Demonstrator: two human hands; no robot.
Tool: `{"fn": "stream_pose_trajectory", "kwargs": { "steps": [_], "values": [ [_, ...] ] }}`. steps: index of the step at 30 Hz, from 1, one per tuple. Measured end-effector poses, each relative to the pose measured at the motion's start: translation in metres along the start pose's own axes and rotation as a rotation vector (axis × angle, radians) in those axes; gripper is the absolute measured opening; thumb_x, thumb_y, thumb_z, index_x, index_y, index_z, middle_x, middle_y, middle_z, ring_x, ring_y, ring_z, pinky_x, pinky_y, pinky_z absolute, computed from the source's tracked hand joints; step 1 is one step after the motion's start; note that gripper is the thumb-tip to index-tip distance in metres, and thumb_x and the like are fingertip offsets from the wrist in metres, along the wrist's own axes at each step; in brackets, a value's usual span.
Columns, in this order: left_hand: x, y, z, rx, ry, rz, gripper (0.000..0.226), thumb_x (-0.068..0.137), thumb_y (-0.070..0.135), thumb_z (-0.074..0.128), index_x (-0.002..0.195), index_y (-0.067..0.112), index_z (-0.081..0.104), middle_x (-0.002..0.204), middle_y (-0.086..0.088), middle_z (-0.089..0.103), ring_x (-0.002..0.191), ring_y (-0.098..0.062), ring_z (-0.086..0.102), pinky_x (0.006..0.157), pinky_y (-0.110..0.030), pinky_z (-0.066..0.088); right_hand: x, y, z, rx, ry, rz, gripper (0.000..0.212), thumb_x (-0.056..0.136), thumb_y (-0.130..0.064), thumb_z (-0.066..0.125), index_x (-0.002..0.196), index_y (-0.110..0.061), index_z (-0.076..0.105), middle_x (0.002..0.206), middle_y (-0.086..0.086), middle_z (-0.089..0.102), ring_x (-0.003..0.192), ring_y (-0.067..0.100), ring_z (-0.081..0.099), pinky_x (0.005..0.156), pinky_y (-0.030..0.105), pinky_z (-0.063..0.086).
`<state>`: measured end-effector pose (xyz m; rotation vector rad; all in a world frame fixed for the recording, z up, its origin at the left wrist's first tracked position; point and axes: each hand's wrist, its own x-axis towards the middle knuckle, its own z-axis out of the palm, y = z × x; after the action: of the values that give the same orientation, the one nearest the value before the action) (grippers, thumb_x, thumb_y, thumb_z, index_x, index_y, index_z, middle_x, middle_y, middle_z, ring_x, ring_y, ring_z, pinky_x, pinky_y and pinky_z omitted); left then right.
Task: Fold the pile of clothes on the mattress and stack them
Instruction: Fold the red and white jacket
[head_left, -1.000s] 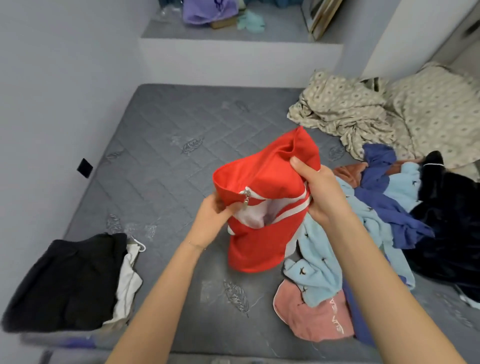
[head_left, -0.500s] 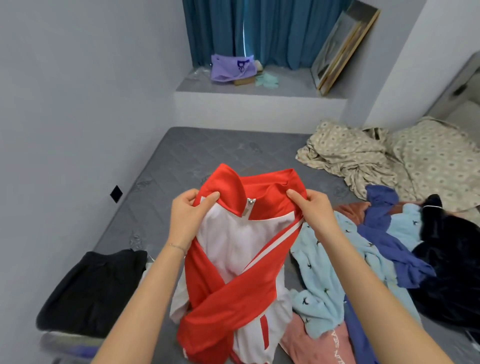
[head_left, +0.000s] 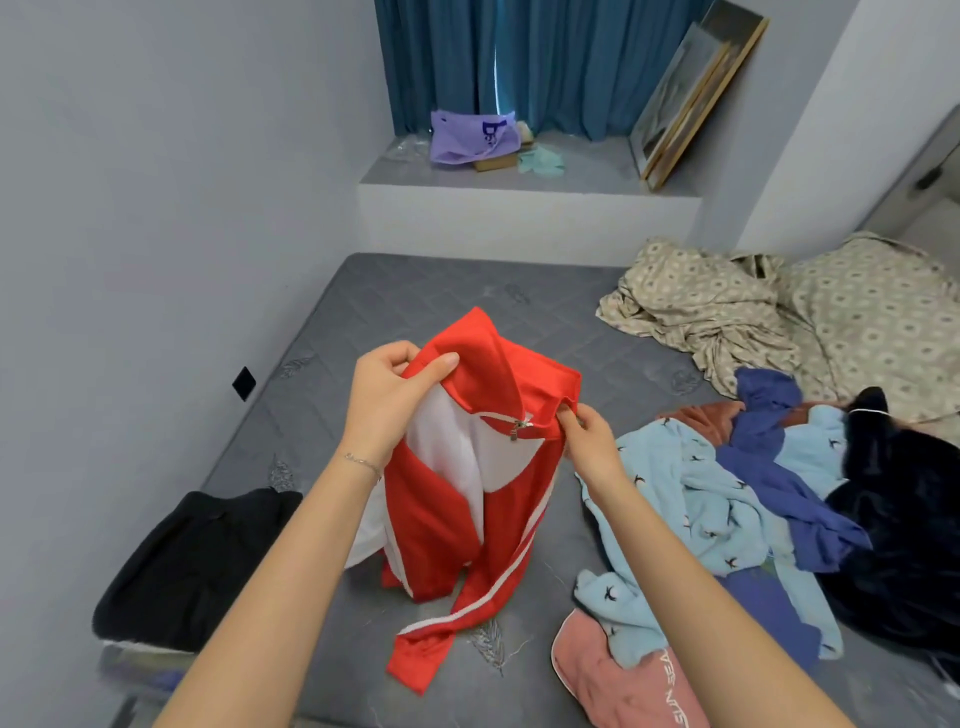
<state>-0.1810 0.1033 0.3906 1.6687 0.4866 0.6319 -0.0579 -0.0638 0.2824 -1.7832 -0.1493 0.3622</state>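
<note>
I hold a red and white zip jacket (head_left: 452, 525) upright above the grey mattress (head_left: 415, 301). My left hand (head_left: 387, 400) grips its collar on the left side. My right hand (head_left: 589, 441) pinches the collar edge just right of the zipper pull. One red sleeve with a white stripe trails down onto the mattress. To the right lies the loose pile: a light blue patterned garment (head_left: 696, 514), a dark blue garment (head_left: 779, 478), a pink garment (head_left: 623, 680) and a black garment (head_left: 914, 525). At the front left sits a folded stack topped by a black garment (head_left: 192, 561).
A crumpled beige patterned sheet (head_left: 737, 312) covers the mattress's far right. A white wall runs along the left side. Behind the mattress is a raised ledge (head_left: 519, 208) with a purple bag (head_left: 467, 137), a leaning picture frame (head_left: 691, 98) and a blue curtain.
The jacket was bunched between my hands, then raised and let hang open. My right hand has shifted along the collar to beside the zipper. The camera has tilted upward.
</note>
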Motion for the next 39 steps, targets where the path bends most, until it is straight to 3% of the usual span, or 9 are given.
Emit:
{"fn": "stream_pose_trajectory", "kwargs": {
  "steps": [6, 9, 12, 14, 16, 20, 24, 30, 39],
  "values": [
    [0.009, 0.014, -0.011, 0.015, 0.022, 0.019, 0.041, 0.082, 0.017, 0.076, 0.06, 0.011, 0.041, 0.052, 0.007, 0.031, 0.05, -0.005, 0.027, 0.047, -0.018, 0.024, -0.002, -0.029, -0.017, -0.103, 0.097, -0.199, 0.04, 0.097, -0.025, 0.056, 0.074, 0.007, 0.051, 0.066, 0.012, 0.046, 0.063, 0.014, 0.041, 0.06, 0.033, 0.031],
    [0.014, 0.022, -0.019, 0.041, 0.035, 0.055, 0.041, 0.081, 0.02, 0.076, 0.061, 0.01, 0.042, 0.058, -0.003, 0.032, 0.056, -0.011, 0.028, 0.051, -0.025, 0.024, -0.006, -0.066, -0.032, -0.074, 0.179, -0.315, 0.042, 0.094, -0.028, 0.061, 0.069, 0.005, 0.053, 0.06, 0.014, 0.042, 0.055, 0.007, 0.033, 0.053, 0.025, 0.028],
    [0.014, 0.029, -0.025, 0.036, 0.051, 0.084, 0.049, 0.08, 0.026, 0.077, 0.064, -0.003, 0.04, 0.064, -0.007, 0.035, 0.063, -0.02, 0.028, 0.056, -0.032, 0.022, -0.013, -0.097, -0.044, -0.039, 0.217, -0.413, 0.036, 0.092, -0.033, 0.063, 0.072, -0.003, 0.064, 0.065, 0.021, 0.056, 0.058, 0.008, 0.042, 0.059, 0.035, 0.038],
    [0.01, 0.037, -0.029, 0.015, 0.043, 0.09, 0.051, 0.08, 0.028, 0.077, 0.067, -0.006, 0.042, 0.068, -0.008, 0.041, 0.067, -0.021, 0.031, 0.059, -0.033, 0.024, -0.02, -0.11, -0.05, -0.025, 0.223, -0.445, 0.033, 0.091, -0.035, 0.063, 0.068, -0.011, 0.063, 0.059, 0.012, 0.055, 0.057, 0.007, 0.042, 0.058, 0.037, 0.036],
    [0.005, 0.051, -0.03, -0.032, 0.03, 0.101, 0.039, 0.08, 0.025, 0.077, 0.066, 0.002, 0.049, 0.07, -0.011, 0.047, 0.069, -0.02, 0.037, 0.058, -0.032, 0.029, -0.029, -0.126, -0.056, -0.002, 0.213, -0.466, 0.031, 0.092, -0.029, 0.064, 0.065, -0.015, 0.059, 0.056, -0.002, 0.049, 0.056, 0.005, 0.039, 0.058, 0.033, 0.032],
    [-0.002, 0.091, -0.03, -0.186, -0.041, 0.136, 0.036, 0.07, 0.031, 0.081, 0.084, 0.004, 0.063, 0.075, -0.009, 0.063, 0.068, -0.016, 0.053, 0.059, -0.024, 0.043, -0.042, -0.17, -0.077, 0.002, 0.193, -0.574, 0.036, 0.092, -0.027, 0.064, 0.068, 0.0, 0.058, 0.06, 0.012, 0.047, 0.061, 0.009, 0.041, 0.058, 0.032, 0.032],
    [0.024, 0.102, -0.017, -0.168, -0.086, 0.143, 0.013, 0.084, 0.018, 0.071, 0.075, 0.012, 0.063, 0.064, 0.004, 0.066, 0.058, -0.006, 0.056, 0.055, -0.017, 0.046, -0.023, -0.193, -0.1, -0.053, 0.215, -0.615, 0.04, 0.091, -0.027, 0.064, 0.068, 0.005, 0.056, 0.061, 0.007, 0.043, 0.059, 0.012, 0.039, 0.055, 0.032, 0.03],
    [0.086, -0.018, 0.037, 0.236, -0.172, -0.034, 0.047, 0.081, 0.025, 0.076, 0.054, 0.018, 0.039, 0.056, -0.002, 0.03, 0.054, -0.01, 0.026, 0.052, -0.032, 0.02, 0.054, -0.095, -0.086, -0.4, 0.245, -0.367, 0.027, 0.091, -0.035, 0.062, 0.073, -0.015, 0.062, 0.068, 0.004, 0.06, 0.068, 0.024, 0.055, 0.061, 0.036, 0.036],
    [0.137, -0.202, 0.081, 0.212, -0.172, -0.273, 0.052, 0.084, 0.022, 0.074, 0.055, 0.019, 0.03, 0.047, 0.012, 0.018, 0.047, -0.006, 0.017, 0.047, -0.026, 0.016, 0.137, 0.056, -0.035, -0.401, 0.27, -0.083, 0.034, 0.093, -0.035, 0.06, 0.067, -0.014, 0.055, 0.066, 0.006, 0.057, 0.071, 0.026, 0.054, 0.062, 0.036, 0.034]
  ]
}}
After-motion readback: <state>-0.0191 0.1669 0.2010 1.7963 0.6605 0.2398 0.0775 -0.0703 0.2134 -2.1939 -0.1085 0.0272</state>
